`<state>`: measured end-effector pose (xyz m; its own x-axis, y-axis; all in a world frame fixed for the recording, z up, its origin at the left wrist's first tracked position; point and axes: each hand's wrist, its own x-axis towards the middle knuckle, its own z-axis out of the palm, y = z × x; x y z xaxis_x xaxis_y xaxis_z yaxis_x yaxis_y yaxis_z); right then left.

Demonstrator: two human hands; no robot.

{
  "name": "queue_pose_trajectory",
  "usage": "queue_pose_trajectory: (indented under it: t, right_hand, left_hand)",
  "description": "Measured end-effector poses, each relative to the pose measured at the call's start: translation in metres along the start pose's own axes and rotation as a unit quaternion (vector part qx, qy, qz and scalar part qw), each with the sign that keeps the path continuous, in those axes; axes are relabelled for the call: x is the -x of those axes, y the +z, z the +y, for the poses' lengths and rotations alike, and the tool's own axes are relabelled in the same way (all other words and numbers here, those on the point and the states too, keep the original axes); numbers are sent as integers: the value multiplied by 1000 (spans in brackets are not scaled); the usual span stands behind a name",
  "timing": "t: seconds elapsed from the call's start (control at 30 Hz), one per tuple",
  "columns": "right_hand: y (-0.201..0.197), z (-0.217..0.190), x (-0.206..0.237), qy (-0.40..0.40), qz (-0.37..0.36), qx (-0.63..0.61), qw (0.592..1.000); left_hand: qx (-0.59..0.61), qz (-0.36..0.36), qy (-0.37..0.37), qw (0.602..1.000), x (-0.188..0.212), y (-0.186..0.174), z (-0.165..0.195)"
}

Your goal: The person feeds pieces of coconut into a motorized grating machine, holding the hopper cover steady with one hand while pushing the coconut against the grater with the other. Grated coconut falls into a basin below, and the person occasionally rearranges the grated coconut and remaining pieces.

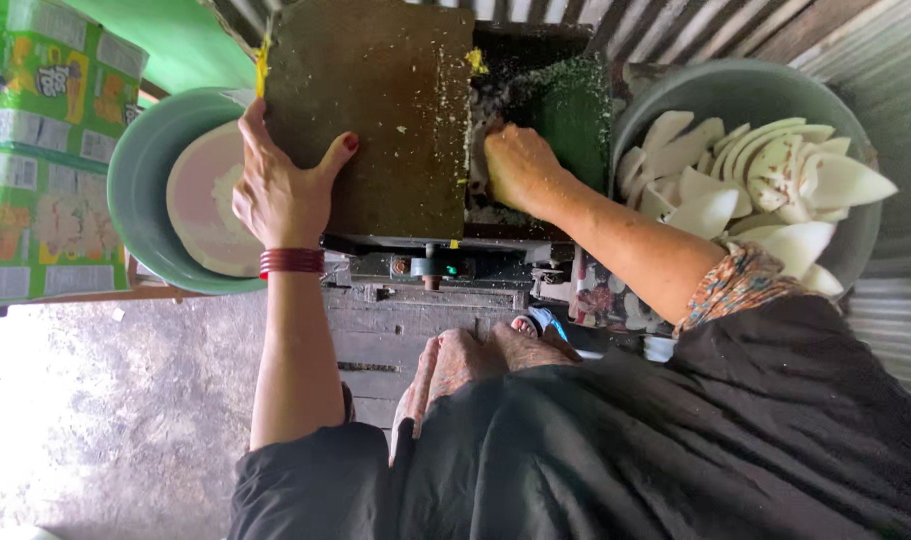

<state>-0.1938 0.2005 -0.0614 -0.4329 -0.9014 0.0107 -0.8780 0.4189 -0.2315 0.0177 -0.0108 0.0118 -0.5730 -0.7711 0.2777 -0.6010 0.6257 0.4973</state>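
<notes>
1. We rest our left hand [280,190] flat on the dark cover [375,110] of the grating machine at upper centre of the frame, fingers spread apart, thumb out to the right, clamped on nothing.
2. Our right hand [515,165] is curled together and pressed down into the machine's opening just right of the cover; whatever it grips is hidden, so we cannot tell if it holds a piece.
3. White shreds [445,90] speckle the cover's right edge and the green surface [570,110] beside the right hand.
4. A green basin [140,190] in the upper left holds a pale mound of gratings [210,205], just beside our left hand.
5. A grey-green bowl [735,85] in the upper right holds white coconut pieces [755,175], near our right forearm.
6. Red bangles [291,262] circle the left wrist.
</notes>
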Motion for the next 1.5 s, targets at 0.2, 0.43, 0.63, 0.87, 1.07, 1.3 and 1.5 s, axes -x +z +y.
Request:
queue_pose_trajectory:
  t: [0.2,0.43,0.63,0.87,1.07,1.3,1.5]
  right_hand:
    - [2,-3,-4,-3,-21,-24,999]
    - [14,-1,-7,2,-26,-43,999]
    - [6,-6,-12,63,-37,-49,996]
    - [-41,11,-2,87,-191,-34,977]
    - [-31,32,18,2,-93,-19,995]
    - [-9,39,20,-42,-65,-20,997]
    - [-6,27,13,18,-118,-55,991]
  left_hand:
    - [-9,-17,-14,1000,-2,-3,2]
    - [-25,1,10,1000,-3,2,-3]
    - [-31,-1,5,1000,-3,2,-6]
    - [-36,-8,-5,999,-4,1,-5]
    - [-22,0,9,1000,-4,3,-8]
    - [-12,3,15,1000,1,5,-9]
    - [-19,-2,11,1000,-1,3,-6]
